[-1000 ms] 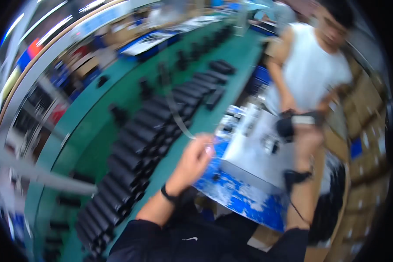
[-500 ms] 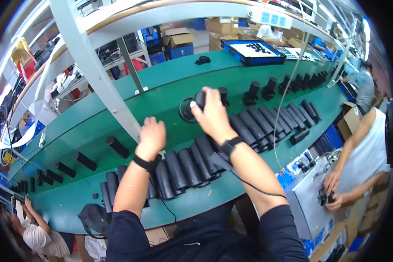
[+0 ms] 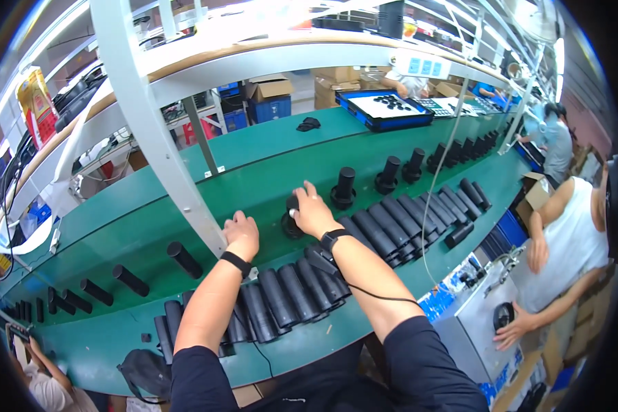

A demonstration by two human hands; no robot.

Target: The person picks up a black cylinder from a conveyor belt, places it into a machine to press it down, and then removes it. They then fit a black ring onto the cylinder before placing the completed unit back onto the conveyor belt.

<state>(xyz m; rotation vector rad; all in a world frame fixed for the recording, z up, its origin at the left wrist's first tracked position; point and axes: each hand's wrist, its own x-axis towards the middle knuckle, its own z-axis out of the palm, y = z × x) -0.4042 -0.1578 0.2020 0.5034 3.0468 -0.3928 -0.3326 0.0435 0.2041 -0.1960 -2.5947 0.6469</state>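
Green workbench (image 3: 103, 340): one black flanged cylinder (image 3: 292, 227), mid-frame, long axis near upright, just left of your right hand (image 3: 314, 213), the nearer, fingers wrapped about its upper part; your left hand (image 3: 242, 235), further left, fingers curled, contents indeterminable.

Black wide-based cylinder (image 3: 292, 224) — roughly upright, partly hidden — on the green worktop (image 3: 264, 189)
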